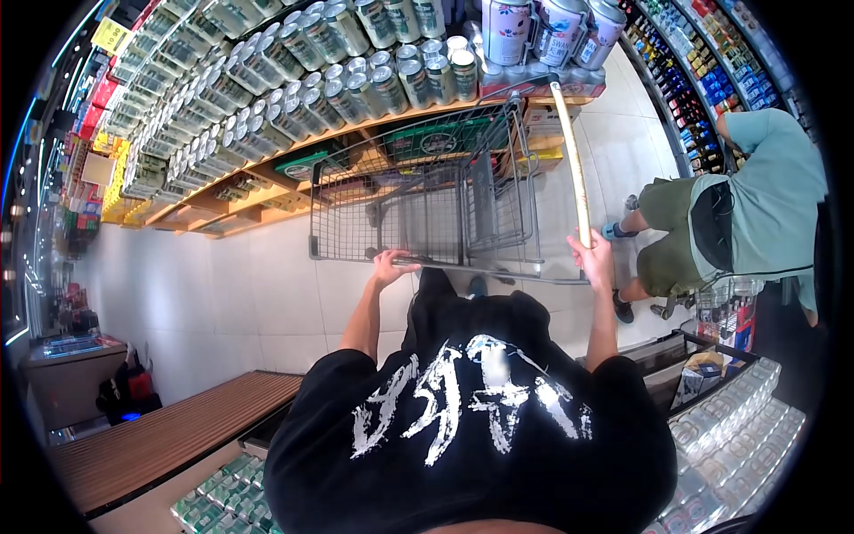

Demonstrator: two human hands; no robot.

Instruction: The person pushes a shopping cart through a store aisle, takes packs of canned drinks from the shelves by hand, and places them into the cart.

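Side-on in front of me stands a grey wire shopping cart (391, 214), with the floor showing through its mesh. Its long pale-yellow push handle (572, 160) is on the right. My right hand (593, 258) is closed around the near end of that handle. At the cart's near side, my left hand (391, 267) has its fingers bent over the top rim of the basket. The fold-down child seat part (485, 200) sits between the basket and the handle.
Stacked cans (311, 98) fill a wooden shelf (267, 200) beyond the cart. Printed tins (560, 31) stand at its right end. Close on the right is a person in a light-green shirt (769, 187). Canned packs (738, 445) and a slatted wooden counter (169, 436) lie behind me.
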